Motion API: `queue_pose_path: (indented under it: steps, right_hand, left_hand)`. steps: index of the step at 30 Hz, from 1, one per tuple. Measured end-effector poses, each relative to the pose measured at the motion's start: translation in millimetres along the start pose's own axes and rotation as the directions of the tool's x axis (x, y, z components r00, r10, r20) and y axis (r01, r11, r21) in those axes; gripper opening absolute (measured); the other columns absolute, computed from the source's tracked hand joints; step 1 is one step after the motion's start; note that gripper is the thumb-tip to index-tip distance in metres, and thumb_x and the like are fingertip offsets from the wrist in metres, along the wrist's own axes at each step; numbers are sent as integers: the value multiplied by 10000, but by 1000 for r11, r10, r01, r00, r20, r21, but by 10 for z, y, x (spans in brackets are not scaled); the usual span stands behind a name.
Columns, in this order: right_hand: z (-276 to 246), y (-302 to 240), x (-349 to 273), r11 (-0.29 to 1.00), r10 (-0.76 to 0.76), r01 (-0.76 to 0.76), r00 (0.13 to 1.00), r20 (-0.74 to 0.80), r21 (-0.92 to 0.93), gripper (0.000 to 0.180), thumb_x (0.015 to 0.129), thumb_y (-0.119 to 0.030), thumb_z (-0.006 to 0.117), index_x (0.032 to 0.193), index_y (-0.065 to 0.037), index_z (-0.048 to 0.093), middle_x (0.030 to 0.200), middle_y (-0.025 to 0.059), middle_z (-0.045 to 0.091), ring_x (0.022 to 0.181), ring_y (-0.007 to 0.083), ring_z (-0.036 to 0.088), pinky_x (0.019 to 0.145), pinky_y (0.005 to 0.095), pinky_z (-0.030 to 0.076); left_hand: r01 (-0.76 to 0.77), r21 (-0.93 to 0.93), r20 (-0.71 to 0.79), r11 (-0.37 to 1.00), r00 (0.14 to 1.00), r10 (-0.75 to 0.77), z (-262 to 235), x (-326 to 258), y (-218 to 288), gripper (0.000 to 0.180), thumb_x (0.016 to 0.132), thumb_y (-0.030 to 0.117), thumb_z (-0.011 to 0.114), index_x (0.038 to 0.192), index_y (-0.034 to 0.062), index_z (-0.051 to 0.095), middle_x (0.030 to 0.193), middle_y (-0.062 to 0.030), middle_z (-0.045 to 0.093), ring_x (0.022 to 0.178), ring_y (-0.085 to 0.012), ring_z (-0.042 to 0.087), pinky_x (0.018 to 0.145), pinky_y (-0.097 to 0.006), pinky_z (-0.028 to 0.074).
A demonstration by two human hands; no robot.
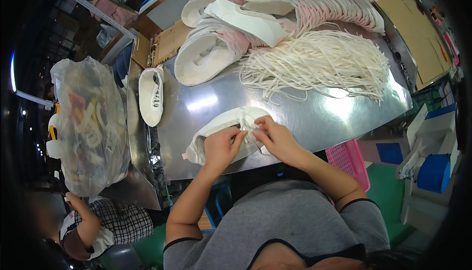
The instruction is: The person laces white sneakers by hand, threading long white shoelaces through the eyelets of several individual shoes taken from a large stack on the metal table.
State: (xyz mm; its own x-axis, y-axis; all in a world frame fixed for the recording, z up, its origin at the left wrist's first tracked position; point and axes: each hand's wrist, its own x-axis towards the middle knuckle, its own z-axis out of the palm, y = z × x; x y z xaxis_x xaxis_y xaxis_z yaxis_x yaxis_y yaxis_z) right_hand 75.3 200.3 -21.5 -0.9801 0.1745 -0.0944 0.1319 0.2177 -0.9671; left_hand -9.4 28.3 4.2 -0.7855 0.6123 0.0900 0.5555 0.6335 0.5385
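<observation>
Near the front edge of the shiny metal worktop (319, 132), a white shoe upper (216, 125) lies partly covered: the left hand (221, 147) pinches a white lace (248, 127), while the right hand (279, 142) curls beside it, its grip on the lace impossible to tell. Farther back, a heap of loose laces (314, 66) lies beside stacked uppers (211, 56) cut off at the top, and glare whitens the bare metal. At the left a cloudy plastic bag (88, 137) blurs its contents, while rightward a half-hidden pink basket (350, 161) stands by green floor (388, 186).
</observation>
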Motion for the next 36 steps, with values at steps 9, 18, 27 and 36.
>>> queue_pose_path:
  steps: [9, 18, 27, 36]
  right_hand:
    - [45, 114, -158, 989, -115, 115, 993, 13, -88, 171, 930, -212, 600, 976, -51, 570, 806, 146, 679, 751, 352, 673, 669, 429, 520]
    - [116, 35, -40, 883, -106, 102, 994, 16, -458, 144, 930, -168, 606, 967, -37, 560, 757, 135, 685, 706, 319, 692, 639, 426, 530]
    - [433, -87, 87, 793, -93, 123, 992, 80, -597, 318, 851, -113, 609, 1092, 41, 471, 771, 192, 675, 698, 338, 692, 578, 416, 535]
    - [-647, -19, 159, 984, -176, 176, 979, -101, -4, 408, 823, -244, 762, 1112, -76, 529, 1048, 155, 675, 944, 225, 638, 785, 350, 511]
  left_hand:
    - [-81, 97, -42, 992, 995, 86, 12, 26, -16, 220, 896, 268, 660, 788, 80, 701, 707, -99, 657, 618, -301, 632, 560, -379, 472]
    - [-65, -101, 93, 993, 993, 75, -58, 69, -55, 157, 859, 224, 694, 858, 67, 706, 803, -124, 680, 724, -319, 652, 640, -403, 494]
    - [-142, 68, 111, 987, 985, 134, -14, -202, 5, 222, 810, 40, 658, 1030, 68, 647, 859, -137, 642, 788, -367, 630, 692, -424, 498]
    - [-411, 180, -61, 894, 902, 427, -175, -425, -55, 153, 861, 85, 635, 1009, 55, 611, 746, -91, 622, 681, -265, 641, 589, -365, 503]
